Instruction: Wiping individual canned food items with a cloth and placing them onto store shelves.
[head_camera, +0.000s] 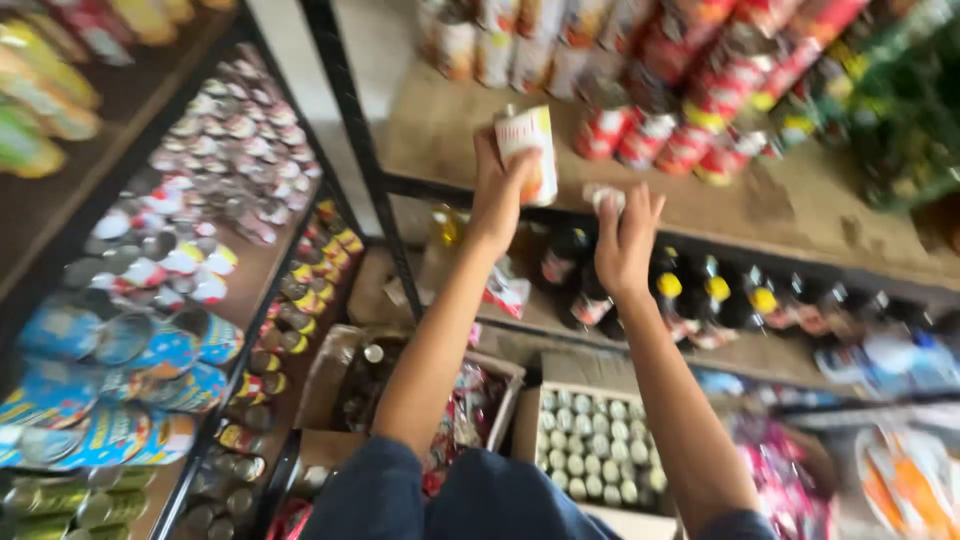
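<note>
My left hand (497, 196) is raised and grips a can with a white, yellow and red label (530, 150), held over the front of a wooden shelf (800, 205). To its right, my right hand (626, 240) is closed around a smaller can (603, 196), of which only the pale top shows above the fingers. Both hands hover near the shelf's front edge. Just beyond them stand rows of red-labelled cans (660, 135).
Dark bottles with yellow caps (715, 300) fill the shelf below. An open box of small jars (590, 440) and a carton of packets (460, 400) sit lower down. A black metal rack upright (350, 120) separates a left shelf unit stacked with tins (200, 190).
</note>
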